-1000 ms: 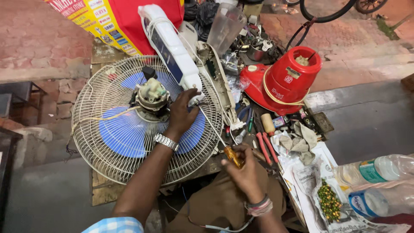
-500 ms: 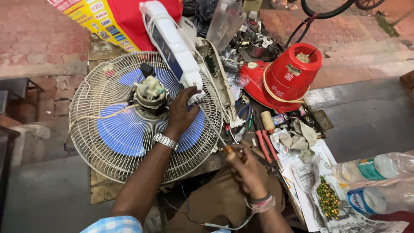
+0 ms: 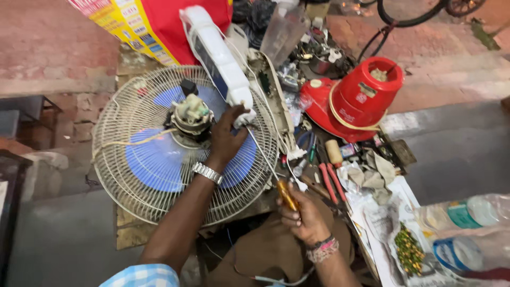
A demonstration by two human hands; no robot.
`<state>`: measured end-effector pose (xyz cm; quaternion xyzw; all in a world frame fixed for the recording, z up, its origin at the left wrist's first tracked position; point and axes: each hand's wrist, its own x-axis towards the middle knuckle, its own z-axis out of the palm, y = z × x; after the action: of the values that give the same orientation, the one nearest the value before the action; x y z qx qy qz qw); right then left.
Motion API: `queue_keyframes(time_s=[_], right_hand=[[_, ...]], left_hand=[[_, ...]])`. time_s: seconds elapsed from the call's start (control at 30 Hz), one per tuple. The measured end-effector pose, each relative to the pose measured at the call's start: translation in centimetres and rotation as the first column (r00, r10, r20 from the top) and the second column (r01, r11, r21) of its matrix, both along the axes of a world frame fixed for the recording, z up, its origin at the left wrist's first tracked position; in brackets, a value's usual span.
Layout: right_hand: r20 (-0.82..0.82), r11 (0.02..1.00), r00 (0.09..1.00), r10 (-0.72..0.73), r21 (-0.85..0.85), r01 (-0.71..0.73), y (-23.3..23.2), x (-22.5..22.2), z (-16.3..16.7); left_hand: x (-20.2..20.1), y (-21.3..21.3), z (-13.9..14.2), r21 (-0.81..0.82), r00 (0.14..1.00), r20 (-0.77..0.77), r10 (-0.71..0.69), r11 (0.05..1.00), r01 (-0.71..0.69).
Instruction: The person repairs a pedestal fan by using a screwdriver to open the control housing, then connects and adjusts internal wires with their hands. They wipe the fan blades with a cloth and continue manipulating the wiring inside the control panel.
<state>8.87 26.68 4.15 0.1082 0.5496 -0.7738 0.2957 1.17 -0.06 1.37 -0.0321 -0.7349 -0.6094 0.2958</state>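
Observation:
A table fan (image 3: 154, 154) lies face down on a cluttered workbench, its white wire cage and blue blades up, with a bare motor (image 3: 190, 114) at the centre. My left hand (image 3: 226, 139), a metal watch on its wrist, rests on the cage right of the motor, fingers near a white fan stand (image 3: 220, 58). My right hand (image 3: 300, 215) holds a screwdriver with an amber handle (image 3: 287, 195), its thin shaft pointing up towards the cage rim.
A red mixer base (image 3: 356, 103) stands at the right. Pliers with red handles (image 3: 330, 180), loose tools, crumpled paper and wires lie between. Plastic bottles (image 3: 467, 212) lie at the far right, a red and yellow bag (image 3: 154, 24) at the back.
My right hand with the screwdriver has shifted slightly up and left towards the cage rim. The left hand stays on the fan by the motor.

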Motion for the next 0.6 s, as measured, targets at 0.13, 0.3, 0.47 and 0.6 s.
queue_keyframes(time_s=[0.13,0.3,0.47,0.6], right_hand=[[-0.509,0.908,0.847,0.15,0.409,0.085,0.4,1.0,2.0],[-0.816,0.66,0.315,0.484,0.577,0.482,-0.1,2.3,1.7],[-0.651,0.888,0.75,0.118,0.407,0.213,-1.4,1.5,-1.2],[-0.111,0.999,0.992,-0.051,-0.002,0.051,-0.5,0.5,-0.7]], left_hand=[[0.2,0.7,0.0,0.028,0.995,0.094,-0.026,0.999,0.023],[-0.3,0.6,-0.1,-0.008,0.998,0.067,-0.017,1.0,0.017],[0.0,-0.2,-0.4,-0.16,0.995,0.046,0.088,0.984,-0.079],[0.5,-0.3,-0.1,-0.184,0.998,-0.015,0.061,0.981,-0.062]])
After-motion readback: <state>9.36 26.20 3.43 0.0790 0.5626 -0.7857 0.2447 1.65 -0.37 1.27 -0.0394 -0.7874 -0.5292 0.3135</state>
